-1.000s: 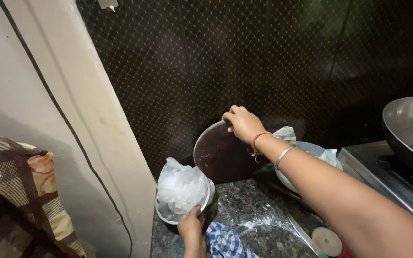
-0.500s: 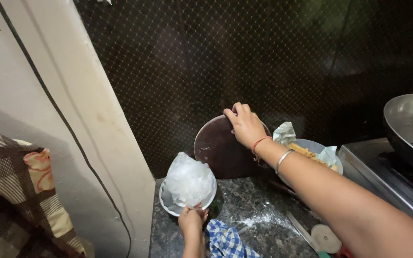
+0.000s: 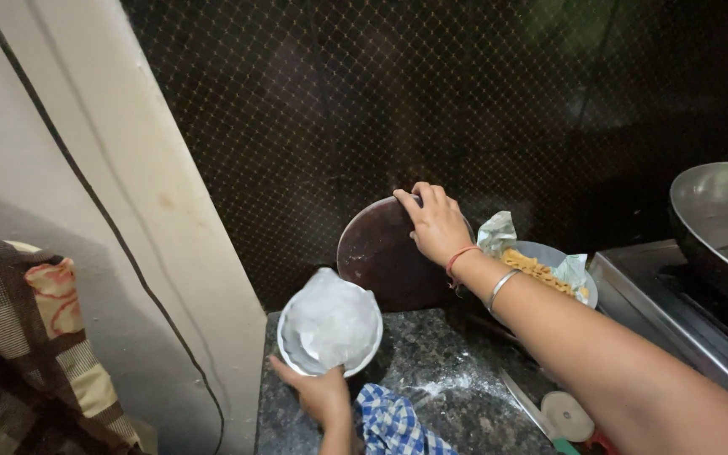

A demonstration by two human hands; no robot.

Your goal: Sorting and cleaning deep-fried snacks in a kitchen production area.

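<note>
My left hand [image 3: 323, 394]: fingers cup tilted white bowl [image 3: 330, 324] from below, above counter edge; slip risk. My right hand [image 3: 436, 224]: fingers curled over upright round brown board [image 3: 381, 253] against mesh; may topple.

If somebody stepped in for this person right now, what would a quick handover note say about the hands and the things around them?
Left hand: holds a white bowl tilted up, with a clear plastic bag in it.
Right hand: grips the top edge of a round dark board leaning on the mesh screen.
Nearby: a plate of yellowish food behind the right arm, a blue checked cloth and some flour on the stone counter, a pan at right.
Both things are off the counter, neither set down.
</note>
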